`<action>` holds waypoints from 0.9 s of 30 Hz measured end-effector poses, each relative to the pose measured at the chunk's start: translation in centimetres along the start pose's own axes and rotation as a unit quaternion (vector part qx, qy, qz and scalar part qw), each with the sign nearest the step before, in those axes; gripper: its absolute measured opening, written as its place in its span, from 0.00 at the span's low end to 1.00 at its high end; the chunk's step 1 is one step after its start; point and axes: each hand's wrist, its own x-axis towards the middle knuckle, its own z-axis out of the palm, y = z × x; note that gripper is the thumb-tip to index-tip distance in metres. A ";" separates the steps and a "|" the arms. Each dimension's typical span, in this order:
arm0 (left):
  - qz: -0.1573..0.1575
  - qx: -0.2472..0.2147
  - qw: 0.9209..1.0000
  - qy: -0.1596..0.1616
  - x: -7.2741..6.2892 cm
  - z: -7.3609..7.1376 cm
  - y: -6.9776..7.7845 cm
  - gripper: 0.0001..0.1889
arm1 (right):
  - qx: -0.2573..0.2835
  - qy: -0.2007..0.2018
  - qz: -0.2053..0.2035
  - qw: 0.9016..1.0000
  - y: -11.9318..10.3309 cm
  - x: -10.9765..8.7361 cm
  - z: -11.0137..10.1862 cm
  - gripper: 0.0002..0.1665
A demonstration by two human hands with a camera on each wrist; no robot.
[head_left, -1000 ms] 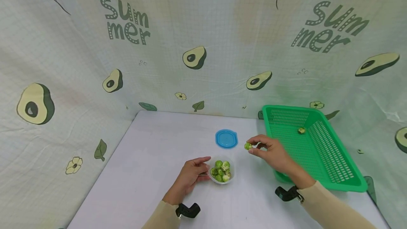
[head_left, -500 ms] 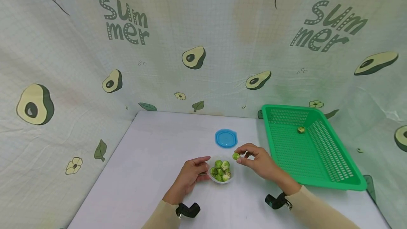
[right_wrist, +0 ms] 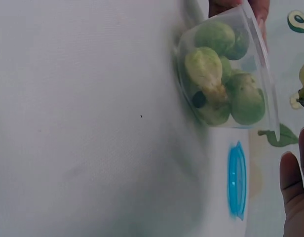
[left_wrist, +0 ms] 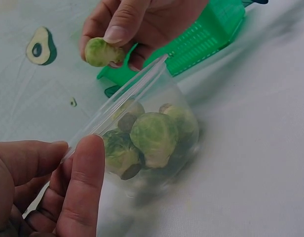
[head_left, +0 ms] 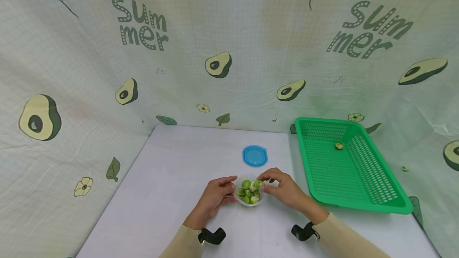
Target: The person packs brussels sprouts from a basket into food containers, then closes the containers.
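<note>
My left hand pinches the near-left rim of a clear plastic container between thumb and fingers. Several Brussels sprouts lie piled inside it, visible through the wall in both wrist views. Just over the container's right side, my right hand holds a single Brussels sprout between thumb and fingertips. That sprout is above the rim in the left wrist view; only a sliver shows at the edge of the right wrist view.
Behind the container a blue lid lies flat on the white table. To the right stands a green perforated basket with one Brussels sprout in it. A printed cloth hangs along the back and sides.
My right hand has moved left and nearer, from beside the basket to over the container, carrying the Brussels sprout. The left hand has stayed on the container's rim.
</note>
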 end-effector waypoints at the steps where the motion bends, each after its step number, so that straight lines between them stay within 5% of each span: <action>1: 0.001 -0.001 1.000 -0.001 0.0 0.0 0.0 0.24 | 0.002 -0.004 0.006 1.000 0.1 0.0 0.1 0.13; 10: 0.003 -0.001 1.000 -0.001 0.1 0.0 -0.1 0.24 | -0.012 -0.022 0.026 0.999 0.3 -0.2 1.0 0.14; 27: -0.003 -0.006 1.000 0.000 0.2 -0.1 -0.3 0.25 | -0.067 -0.036 -0.021 0.997 0.7 0.2 1.4 0.15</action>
